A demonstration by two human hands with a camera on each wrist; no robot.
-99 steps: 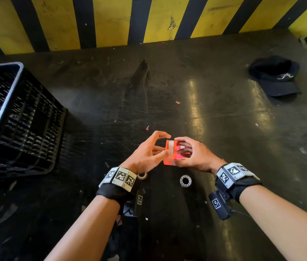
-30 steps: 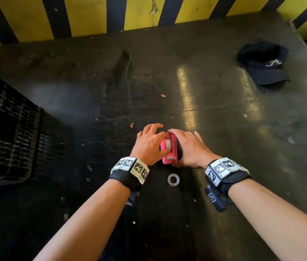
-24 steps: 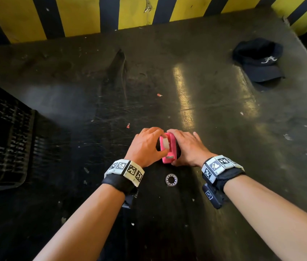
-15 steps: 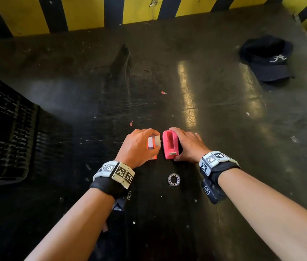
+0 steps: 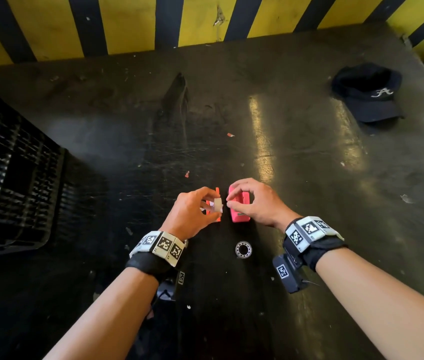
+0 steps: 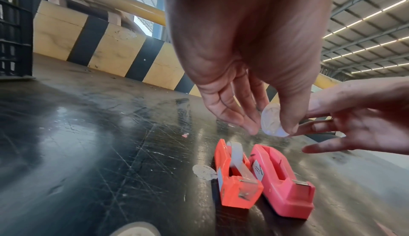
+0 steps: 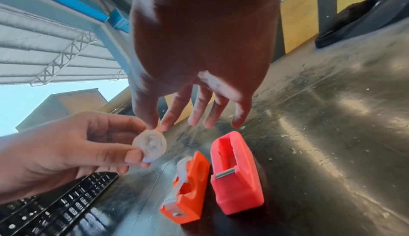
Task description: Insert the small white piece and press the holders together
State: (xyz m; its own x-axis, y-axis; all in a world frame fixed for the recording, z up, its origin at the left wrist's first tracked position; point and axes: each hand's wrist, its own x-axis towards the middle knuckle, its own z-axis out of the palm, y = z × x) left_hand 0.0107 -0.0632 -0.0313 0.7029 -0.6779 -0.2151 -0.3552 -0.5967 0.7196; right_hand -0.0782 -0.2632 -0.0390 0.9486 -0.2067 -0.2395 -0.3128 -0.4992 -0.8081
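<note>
A small roll of clear tape (image 7: pixel 150 146) is pinched between the thumb and fingers of the left hand (image 5: pixel 192 214) and held in the air just above the near middle of the dark table (image 5: pixel 309 165). The right hand (image 5: pixel 255 203) is spread loosely, and its thumb and forefinger tips are brought up to the rim of the roll; whether the rim is actually touched or a loose tape end is being picked cannot be told. Below the hands two tape dispensers are laid side by side, almost touching: an orange dispenser (image 6: pixel 236 183) on the left, with a roll already seated and a strip drawn to its cutter, and a pink dispenser (image 6: pixel 285 187) on the right, whose well is seen bare. The step in hand is judged to be the readying of the loose roll for the pink dispenser. The next move seems to call for the roll to be turned on edge, lined up with the slot, and lowered into the well with the free end led toward the blade. Both dispensers are set with their long axes running near to far, cutters pointed toward the person. The roll is held with its flat face turned rightward. A small metal ring (image 5: pixel 243 249) is left nearer on the table, a black crate (image 5: pixel 10 178) stands at the left, and a dark cap (image 5: pixel 369 94) lies far right.
</note>
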